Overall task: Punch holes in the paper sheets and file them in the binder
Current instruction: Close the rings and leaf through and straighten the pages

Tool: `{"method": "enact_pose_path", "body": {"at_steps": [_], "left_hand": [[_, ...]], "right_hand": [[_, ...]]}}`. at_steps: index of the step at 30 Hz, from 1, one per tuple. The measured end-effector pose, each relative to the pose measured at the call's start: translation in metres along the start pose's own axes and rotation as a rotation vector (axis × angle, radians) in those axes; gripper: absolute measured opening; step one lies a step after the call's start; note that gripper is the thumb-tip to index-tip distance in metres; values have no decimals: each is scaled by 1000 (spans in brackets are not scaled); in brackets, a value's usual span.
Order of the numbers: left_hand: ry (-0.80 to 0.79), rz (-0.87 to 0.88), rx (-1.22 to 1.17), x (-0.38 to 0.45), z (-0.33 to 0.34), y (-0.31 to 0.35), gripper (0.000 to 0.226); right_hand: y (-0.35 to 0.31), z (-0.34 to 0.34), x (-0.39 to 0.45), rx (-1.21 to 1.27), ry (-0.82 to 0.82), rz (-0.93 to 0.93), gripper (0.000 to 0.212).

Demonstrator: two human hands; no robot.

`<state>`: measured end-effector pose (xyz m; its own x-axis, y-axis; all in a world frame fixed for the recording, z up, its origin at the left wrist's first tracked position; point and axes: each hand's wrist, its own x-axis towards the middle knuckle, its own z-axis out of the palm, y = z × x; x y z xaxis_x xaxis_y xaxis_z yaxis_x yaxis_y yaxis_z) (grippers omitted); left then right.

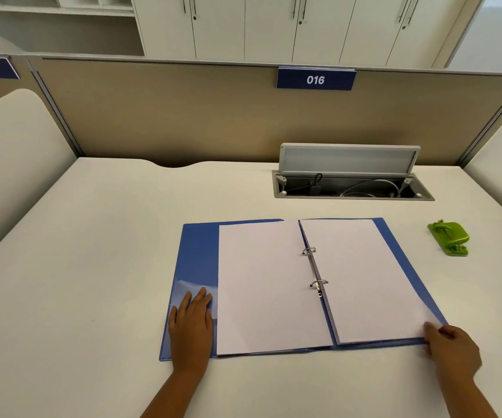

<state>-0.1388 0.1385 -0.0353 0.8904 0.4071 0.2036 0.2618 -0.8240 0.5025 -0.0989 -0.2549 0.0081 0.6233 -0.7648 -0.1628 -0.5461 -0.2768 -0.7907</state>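
A blue ring binder [197, 257] lies open on the desk. White paper sheets [265, 285] cover its left side, and more sheets [361, 282] lie on its right side. Two metal rings [314, 268] stand at the spine between them. My left hand [192, 322] lies flat with straight fingers on the bare blue left cover. My right hand [451, 348] pinches the near right corner of the right-hand sheets at the binder's edge. A green hole punch [448, 237] sits on the desk to the right of the binder.
The white desk [93, 251] runs to a beige partition with a blue sign reading 016 [316, 79]. A cable box [352, 179] with its lid raised sits behind the binder. White rounded side panels stand at the left and the right.
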Motion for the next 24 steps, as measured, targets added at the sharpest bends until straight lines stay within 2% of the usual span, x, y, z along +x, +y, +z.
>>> {"method": "enact_pose_path", "body": {"at_steps": [4, 7, 9, 10, 12, 13, 15, 16, 17, 18, 21, 23, 24], "left_hand": [[-36, -24, -17, 1, -1, 0, 84], [-90, -46, -38, 1, -2, -3, 83], [-103, -51, -55, 1, 0, -1, 79], [-102, -58, -50, 0, 0, 0, 70], [-18, -60, -13, -1, -1, 1, 31], [-4, -51, -16, -1, -2, 1, 25], [-1, -49, -11, 0, 1, -1, 29], [16, -46, -1, -1, 1, -2, 25], [1, -58, -6, -2, -2, 2, 31], [-5, -52, -4, -2, 0, 0, 42], [43, -37, 2, -1, 1, -1, 26], [2, -25, 15, 1, 4, -3, 38], [21, -21, 8, 0, 6, -4, 34]], "right_hand": [[-13, -1, -10, 7, 100, -74, 49], [-29, 11, -24, 21, 46, -287, 43], [-39, 26, -43, 14, -68, -532, 34], [-42, 37, -56, 6, -150, -641, 31], [-41, 60, -90, -47, -375, -807, 31], [-38, 72, -109, -84, -514, -890, 27], [-35, 90, -148, -214, -785, -1022, 18], [-36, 99, -164, -283, -891, -1081, 23], [-37, 106, -178, -357, -976, -1111, 30], [-41, 114, -189, -454, -1027, -1113, 36], [-51, 128, -206, -625, -1042, -1102, 49], [-54, 131, -210, -658, -1033, -1124, 49], [-54, 132, -211, -656, -1027, -1122, 47]]}}
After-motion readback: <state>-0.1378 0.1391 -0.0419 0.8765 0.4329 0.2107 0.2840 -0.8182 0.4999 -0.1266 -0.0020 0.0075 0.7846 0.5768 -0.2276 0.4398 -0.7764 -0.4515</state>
